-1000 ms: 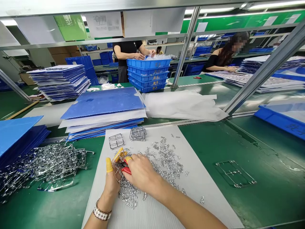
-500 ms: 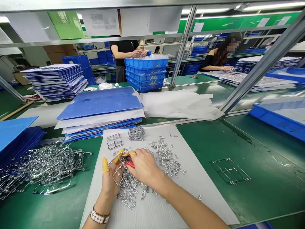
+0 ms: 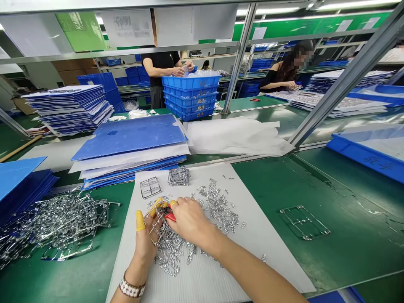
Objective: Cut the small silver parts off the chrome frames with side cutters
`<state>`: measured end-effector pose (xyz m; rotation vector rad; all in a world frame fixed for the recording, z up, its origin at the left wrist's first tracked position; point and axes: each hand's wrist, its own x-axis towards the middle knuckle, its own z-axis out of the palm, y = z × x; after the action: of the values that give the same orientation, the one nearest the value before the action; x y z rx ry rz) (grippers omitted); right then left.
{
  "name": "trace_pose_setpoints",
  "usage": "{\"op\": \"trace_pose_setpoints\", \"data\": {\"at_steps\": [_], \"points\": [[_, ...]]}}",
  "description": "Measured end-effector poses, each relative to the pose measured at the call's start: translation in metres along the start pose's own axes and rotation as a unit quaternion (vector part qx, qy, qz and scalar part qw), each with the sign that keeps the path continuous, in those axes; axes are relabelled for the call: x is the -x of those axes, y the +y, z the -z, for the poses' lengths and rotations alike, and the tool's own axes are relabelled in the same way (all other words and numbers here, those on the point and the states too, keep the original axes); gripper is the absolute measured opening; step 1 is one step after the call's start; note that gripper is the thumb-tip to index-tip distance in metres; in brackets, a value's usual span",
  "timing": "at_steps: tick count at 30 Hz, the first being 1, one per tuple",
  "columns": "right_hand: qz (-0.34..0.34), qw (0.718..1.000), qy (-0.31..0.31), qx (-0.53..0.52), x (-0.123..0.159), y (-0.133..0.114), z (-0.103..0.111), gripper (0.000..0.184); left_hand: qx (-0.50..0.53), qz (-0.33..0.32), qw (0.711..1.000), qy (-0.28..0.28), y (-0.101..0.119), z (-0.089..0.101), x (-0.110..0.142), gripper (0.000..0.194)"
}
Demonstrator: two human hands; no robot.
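Left fingers (image 3: 140, 220) hold the frame (image 3: 152, 228), right fingers (image 3: 189, 212) hold the red tool (image 3: 171, 217); its slip could scratch the frame.

Green bench (image 3: 268, 181) beneath white sheet (image 3: 186, 286) and silvery frames (image 3: 69, 219)

"What sort of place are you in?"

"A factory workshop, I'd say: metal posts (image 3: 240, 59) and rails (image 3: 123, 52) rise over my long green surface (image 3: 268, 185)."

"What else shows it?"

"Blue bins (image 3: 191, 101) stand stacked, loose metal pieces (image 3: 217, 204) lie spread on a white sheet (image 3: 254, 235) before me, and one person (image 3: 160, 65) and another (image 3: 280, 78) work with their hands across from me."
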<state>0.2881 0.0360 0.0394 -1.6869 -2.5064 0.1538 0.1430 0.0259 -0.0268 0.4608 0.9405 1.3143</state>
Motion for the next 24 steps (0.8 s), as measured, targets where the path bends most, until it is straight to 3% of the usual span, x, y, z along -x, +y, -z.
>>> {"op": "trace_pose_setpoints", "data": {"at_steps": [5, 10, 17, 24], "points": [[-0.003, 1.0, -0.005, 0.006, 0.002, -0.002, -0.001, 0.024, 0.009, 0.016, 1.0, 0.008, 0.004, -0.005, 0.003, 0.067], [-0.024, 1.0, 0.006, 0.01, 0.008, 0.004, -0.002, 0.027, 0.039, 0.031, 0.998, -0.025, 0.009, -0.005, 0.004, 0.074], [-0.025, 0.999, -0.031, 0.004, 0.016, 0.005, -0.01, 0.026, 0.081, 0.047, 0.995, -0.031, 0.016, -0.005, 0.002, 0.072], [-0.018, 0.999, -0.029, -0.002, 0.015, 0.003, -0.015, 0.027, 0.057, 0.026, 0.998, -0.022, 0.014, -0.005, 0.003, 0.074]]}}
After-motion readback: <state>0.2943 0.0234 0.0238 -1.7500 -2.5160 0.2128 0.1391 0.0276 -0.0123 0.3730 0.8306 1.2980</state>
